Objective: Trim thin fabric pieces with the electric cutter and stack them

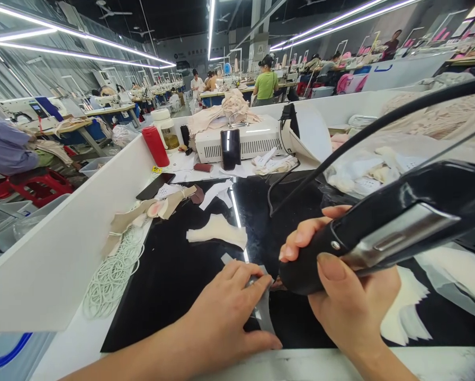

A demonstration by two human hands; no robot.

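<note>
My right hand (352, 301) is wrapped round a black corded hand tool (380, 217) with a silver lever along its side. The tool's rounded front end is tilted down near the black work surface (173, 301), and its working tip is mostly hidden. My left hand (229, 307) lies palm down, thumb spread away from the fingers, on a thin translucent strip (266, 312). Most of that strip is covered by the hand. Just beyond my left hand lies a cream shaped fabric piece (217, 231), with white cut pieces (219, 194) behind it.
Pale elastic cord (112, 278) lies heaped at left. Cream pieces (406, 307) are stacked at right. A white vented machine (257, 144), a phone (230, 149) and a red cylinder (155, 146) stand at the back. A black cable (364, 127) arcs across the right; a white side wall (62, 243) borders the left.
</note>
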